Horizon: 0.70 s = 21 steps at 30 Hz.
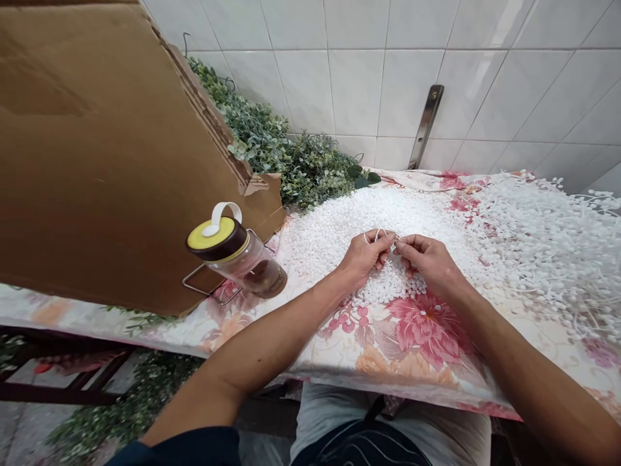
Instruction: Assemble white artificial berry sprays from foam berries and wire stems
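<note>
My left hand (367, 254) and my right hand (427, 260) meet over a heap of small white beads (334, 230) on a table with a floral cloth (412, 340). Both hands are closed in a pinch, fingertips nearly touching. The left hand grips a thin white looped strand (376, 234) that curls above its fingers. The right hand pinches something tiny at that strand's end; I cannot make out what. A mass of white beaded sprigs (548, 239) lies to the right of the hands.
A large cardboard sheet (97, 149) leans at the left. A bottle with a yellow lid (237, 254) lies tilted beside it. Green artificial foliage (291, 158) is piled at the tiled wall, more on the floor (130, 404). A metal bracket (425, 126) is on the wall.
</note>
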Motion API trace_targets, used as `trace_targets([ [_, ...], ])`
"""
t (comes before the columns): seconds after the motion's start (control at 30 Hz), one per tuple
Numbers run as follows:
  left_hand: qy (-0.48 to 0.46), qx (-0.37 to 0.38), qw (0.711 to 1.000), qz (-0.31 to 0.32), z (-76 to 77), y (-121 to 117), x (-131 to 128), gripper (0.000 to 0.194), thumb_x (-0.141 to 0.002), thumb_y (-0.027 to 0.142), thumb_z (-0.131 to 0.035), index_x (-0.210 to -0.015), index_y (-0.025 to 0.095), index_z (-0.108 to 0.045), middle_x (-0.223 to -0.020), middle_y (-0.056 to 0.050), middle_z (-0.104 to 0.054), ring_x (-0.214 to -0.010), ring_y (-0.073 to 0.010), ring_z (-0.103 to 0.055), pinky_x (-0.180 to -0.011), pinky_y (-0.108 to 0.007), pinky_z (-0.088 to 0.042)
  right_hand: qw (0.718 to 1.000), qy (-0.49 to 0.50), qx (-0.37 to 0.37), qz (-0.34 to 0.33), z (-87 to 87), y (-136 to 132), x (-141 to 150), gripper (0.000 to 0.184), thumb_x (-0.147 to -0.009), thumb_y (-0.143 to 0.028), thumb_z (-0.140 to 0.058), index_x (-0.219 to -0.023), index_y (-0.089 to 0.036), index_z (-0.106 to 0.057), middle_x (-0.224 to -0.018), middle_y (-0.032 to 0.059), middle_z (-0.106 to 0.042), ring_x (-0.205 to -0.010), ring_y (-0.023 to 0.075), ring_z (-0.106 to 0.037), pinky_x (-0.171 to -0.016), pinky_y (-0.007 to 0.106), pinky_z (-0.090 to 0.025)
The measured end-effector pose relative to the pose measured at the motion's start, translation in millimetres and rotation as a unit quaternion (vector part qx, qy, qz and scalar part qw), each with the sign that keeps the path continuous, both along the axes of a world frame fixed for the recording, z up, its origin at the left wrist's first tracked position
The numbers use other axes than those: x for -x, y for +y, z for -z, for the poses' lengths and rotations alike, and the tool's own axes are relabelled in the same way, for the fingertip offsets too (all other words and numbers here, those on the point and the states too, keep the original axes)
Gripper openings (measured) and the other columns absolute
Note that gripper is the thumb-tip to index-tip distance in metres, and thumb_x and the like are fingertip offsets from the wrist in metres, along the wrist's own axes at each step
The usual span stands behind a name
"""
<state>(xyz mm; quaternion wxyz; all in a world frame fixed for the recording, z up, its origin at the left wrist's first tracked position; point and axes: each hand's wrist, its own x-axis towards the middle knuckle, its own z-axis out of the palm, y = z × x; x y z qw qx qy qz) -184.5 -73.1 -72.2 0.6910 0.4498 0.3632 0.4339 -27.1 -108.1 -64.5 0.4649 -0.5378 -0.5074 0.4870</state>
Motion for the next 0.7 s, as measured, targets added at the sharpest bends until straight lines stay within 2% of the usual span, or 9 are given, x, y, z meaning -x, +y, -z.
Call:
trace_targets([
  [0.17, -0.012, -0.007, 0.999, 0.033, -1.8, -0.5, 0.9, 0.041, -0.073, 0.050, -0.084, -0.080, 0.017, -0.061, -0.066, 0.004, -0.053, -0.048, -0.0050, -0.044, -0.040, -0.019, -0.028, 1.000, 0.015, 0.001, -0.003, 0.5, 0.9, 0.1, 0.038, -0.078, -0.056, -0.077, -0.079, -0.019, -0.066, -0.057, -0.0033, -0.056, -0.045, 0.0110, -0.049, -0.043, 0.025, -0.041],
  [0.3, 0.035, -0.041, 0.998, 0.031, -2.3, -2.7, -0.2, 0.040, -0.074, 0.049, -0.085, -0.092, 0.017, -0.069, -0.057, 0.005, -0.052, -0.045, -0.0061, -0.042, -0.040, -0.020, -0.028, 1.000, -0.024, -0.011, 0.005, 1.1, 1.4, -1.8, 0.031, -0.081, -0.047, -0.074, -0.073, -0.020, -0.064, -0.057, -0.0026, -0.058, -0.044, 0.0108, -0.049, -0.044, 0.025, -0.042],
  [0.4, 0.051, -0.054, 0.997, 0.018, -2.8, -3.8, -1.1, 0.037, -0.074, 0.046, -0.085, -0.089, 0.016, -0.068, -0.054, 0.006, -0.051, -0.045, -0.0062, -0.040, -0.040, -0.020, -0.028, 0.998, -0.051, -0.026, -0.002, 0.9, 0.5, -3.0, 0.030, -0.082, -0.046, -0.074, -0.071, -0.020, -0.063, -0.056, -0.0027, -0.057, -0.044, 0.0109, -0.051, -0.044, 0.025, -0.041],
  [0.5, 0.049, -0.041, 0.998, 0.011, -3.7, -3.8, -0.3, 0.037, -0.073, 0.047, -0.085, -0.085, 0.016, -0.067, -0.055, 0.005, -0.050, -0.045, -0.0063, -0.041, -0.041, -0.021, -0.029, 0.998, -0.061, -0.028, -0.017, 0.0, -0.7, -3.0, 0.032, -0.084, -0.049, -0.073, -0.076, -0.019, -0.068, -0.057, -0.0023, -0.058, -0.043, 0.0108, -0.050, -0.043, 0.025, -0.040],
  [0.7, 0.036, -0.024, 0.998, 0.040, -3.9, -2.5, 1.9, 0.040, -0.073, 0.052, -0.084, -0.085, 0.017, -0.067, -0.057, 0.005, -0.051, -0.046, -0.0059, -0.042, -0.041, -0.020, -0.028, 0.999, -0.044, -0.025, -0.006, 0.5, -0.5, -2.2, 0.034, -0.081, -0.052, -0.077, -0.078, -0.019, -0.067, -0.058, -0.0028, -0.058, -0.043, 0.0109, -0.049, -0.042, 0.025, -0.041],
])
